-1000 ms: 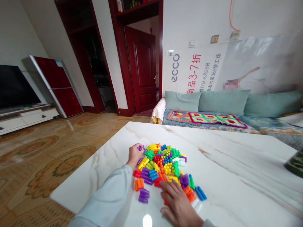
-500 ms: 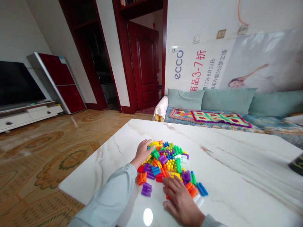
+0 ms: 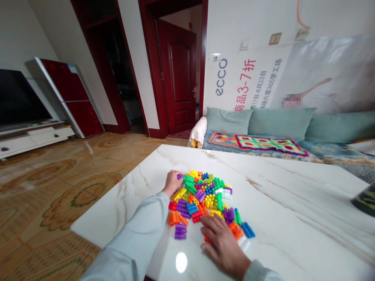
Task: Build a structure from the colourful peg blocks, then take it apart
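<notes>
A loose pile of bright plastic tube-shaped blocks (image 3: 191,208), in several colours and joined in short rows, lies on the white marble-patterned table (image 3: 278,210). At the pile's far left edge my left hand (image 3: 172,182) is closed, with a purple block (image 3: 179,176) at its fingertips. My right hand (image 3: 221,244) lies palm down at the near side, fingers stretched out over orange blocks (image 3: 235,228) and partly hiding them. Near its right side are a blue block (image 3: 248,230) and a white block (image 3: 244,243). A purple block (image 3: 180,231) lies apart at the near left.
A dark camouflage-patterned object (image 3: 365,201) is at the table's right edge. Beyond the table stands a sofa with green cushions (image 3: 281,123). A red door (image 3: 180,78), a red fridge (image 3: 66,93) and a television (image 3: 20,99) are farther back.
My left hand has gone from spread fingers over the pile's left side to closed on a purple block, slightly farther left. My right hand stays nearly in place. The view has shifted slightly.
</notes>
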`<state>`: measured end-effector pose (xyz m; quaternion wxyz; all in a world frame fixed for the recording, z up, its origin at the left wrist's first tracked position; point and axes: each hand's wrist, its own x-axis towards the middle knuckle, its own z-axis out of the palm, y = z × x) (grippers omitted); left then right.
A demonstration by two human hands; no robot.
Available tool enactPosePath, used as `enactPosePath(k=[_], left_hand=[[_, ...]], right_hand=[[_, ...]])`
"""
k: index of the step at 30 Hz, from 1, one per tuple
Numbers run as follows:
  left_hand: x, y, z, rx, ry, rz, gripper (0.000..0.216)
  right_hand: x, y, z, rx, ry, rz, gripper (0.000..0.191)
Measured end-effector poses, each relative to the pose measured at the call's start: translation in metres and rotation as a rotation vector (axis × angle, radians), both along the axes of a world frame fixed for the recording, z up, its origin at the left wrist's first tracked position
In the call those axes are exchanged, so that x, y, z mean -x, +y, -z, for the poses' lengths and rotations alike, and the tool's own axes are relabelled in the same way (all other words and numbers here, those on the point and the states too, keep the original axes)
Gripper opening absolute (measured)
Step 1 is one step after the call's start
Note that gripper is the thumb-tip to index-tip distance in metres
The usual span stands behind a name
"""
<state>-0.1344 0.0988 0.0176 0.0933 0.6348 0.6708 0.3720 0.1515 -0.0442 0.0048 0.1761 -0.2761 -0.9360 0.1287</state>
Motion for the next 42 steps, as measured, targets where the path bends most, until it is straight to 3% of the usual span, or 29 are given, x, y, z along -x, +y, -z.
enactPosePath(k=[3, 6, 11, 14, 17, 21, 24, 27, 30, 42], left_hand=[[-0.015, -0.003, -0.013, -0.048, -0.097, 0.069, 0.029], [-0.028, -0.025, -0.021, -0.056, -0.163, 0.212, 0.035], [-0.019, -0.105, -0.012, -0.011, -0.159, 0.311, 0.057], [-0.003, -0.158, 0.007, 0.135, 0.020, 0.321, 0.106], [0.004, -0.194, 0.025, 0.276, 0.191, 0.311, 0.135], [0.000, -0.207, 0.041, 0.269, 0.245, 0.178, 0.132], [-0.006, -0.203, 0.047, 0.246, 0.271, 0.126, 0.123], [-0.007, -0.201, 0.051, 0.220, 0.296, 0.133, 0.117], [-0.006, -0.202, 0.052, 0.182, 0.297, 0.141, 0.114], [-0.008, -0.201, 0.053, 0.148, 0.301, 0.128, 0.108]], right_hand=[[0.000, -0.001, -0.001, -0.007, 0.007, -0.004, 0.038], [0.001, -0.001, -0.002, -0.026, 0.022, 0.002, 0.039], [-0.001, -0.001, -0.001, -0.093, 0.047, 0.014, 0.039], [-0.005, -0.001, 0.001, -0.197, 0.096, 0.081, 0.041], [-0.009, -0.004, 0.004, -0.273, 0.189, 0.338, 0.042], [-0.021, -0.015, 0.013, -0.208, 0.320, 0.875, 0.054], [-0.036, -0.025, 0.025, -0.049, 0.278, 1.054, 0.080], [-0.045, -0.030, 0.035, 0.021, 0.165, 0.979, 0.099], [-0.044, -0.030, 0.038, 0.005, 0.078, 0.847, 0.105], [-0.034, -0.027, 0.047, -0.127, 0.086, 0.686, 0.086]])
